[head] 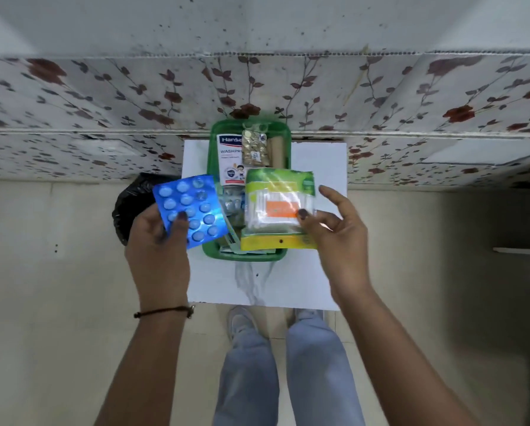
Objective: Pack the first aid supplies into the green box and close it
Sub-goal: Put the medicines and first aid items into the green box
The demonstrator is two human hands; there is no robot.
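The open green box (216, 136) stands on a small white table (316, 161). Inside lie a white plaster pack (229, 158), a gold tablet strip (254, 149), a brown roll (278, 152) and a clear blister strip (233, 202). My left hand (157, 241) grips a blue tablet blister sheet (193, 207) over the box's left near corner. My right hand (337, 232) holds a green and yellow cotton swab packet (277, 210) by its right edge, lying across the box's near right part. No lid is visible.
A black bag (131, 207) sits on the floor left of the table. A floral-patterned ledge (103, 96) runs behind the table. My legs and shoes (242, 321) are below the table's near edge. A white ledge (520, 250) juts in at right.
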